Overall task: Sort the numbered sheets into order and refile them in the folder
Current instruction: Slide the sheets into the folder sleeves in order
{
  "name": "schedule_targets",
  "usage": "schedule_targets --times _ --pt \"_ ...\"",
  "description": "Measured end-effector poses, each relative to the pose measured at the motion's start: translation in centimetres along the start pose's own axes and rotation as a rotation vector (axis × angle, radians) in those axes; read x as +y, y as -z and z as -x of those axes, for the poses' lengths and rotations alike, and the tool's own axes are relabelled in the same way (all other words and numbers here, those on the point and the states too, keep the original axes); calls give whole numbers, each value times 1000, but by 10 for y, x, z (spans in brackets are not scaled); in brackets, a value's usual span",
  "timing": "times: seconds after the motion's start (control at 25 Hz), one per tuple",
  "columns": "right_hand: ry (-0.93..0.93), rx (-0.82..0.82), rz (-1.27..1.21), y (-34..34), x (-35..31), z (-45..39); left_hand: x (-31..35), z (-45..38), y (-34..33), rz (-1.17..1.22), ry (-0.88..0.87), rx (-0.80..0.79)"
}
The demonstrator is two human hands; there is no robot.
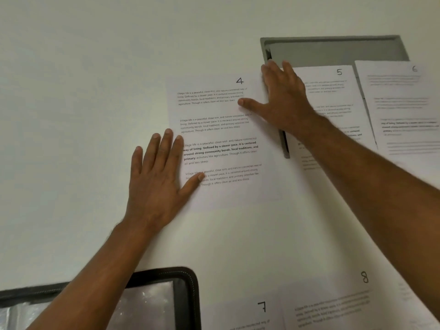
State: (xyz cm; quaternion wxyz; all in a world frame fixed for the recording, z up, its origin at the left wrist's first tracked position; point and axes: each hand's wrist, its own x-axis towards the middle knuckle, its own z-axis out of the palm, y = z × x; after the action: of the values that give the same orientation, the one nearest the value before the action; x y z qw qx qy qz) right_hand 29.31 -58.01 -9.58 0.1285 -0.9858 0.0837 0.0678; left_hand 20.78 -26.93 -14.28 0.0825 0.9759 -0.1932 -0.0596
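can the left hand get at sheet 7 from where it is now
Probably yes. The left hand lies flat on the left edge of sheet 4, holding nothing, and bare table lies between it and sheet 7.

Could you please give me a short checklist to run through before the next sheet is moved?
1. Sheet 4 flat, number readable: ok.
2. Left hand free, fingers flat on sheet 4's edge: ok.
3. Right hand free, flat across sheets 4 and 5: ok.
4. Sheets 6, 7, 8 in sight: ok.
5. Sheets 1 to 3 located: cannot tell.
6. Folder open: ok.
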Motion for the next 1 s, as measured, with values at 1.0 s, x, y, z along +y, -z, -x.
schedule_targets --times 1.0 --pt "-344 137 -907 -5 -47 54 -7 -2 -11 -14 -24 71"
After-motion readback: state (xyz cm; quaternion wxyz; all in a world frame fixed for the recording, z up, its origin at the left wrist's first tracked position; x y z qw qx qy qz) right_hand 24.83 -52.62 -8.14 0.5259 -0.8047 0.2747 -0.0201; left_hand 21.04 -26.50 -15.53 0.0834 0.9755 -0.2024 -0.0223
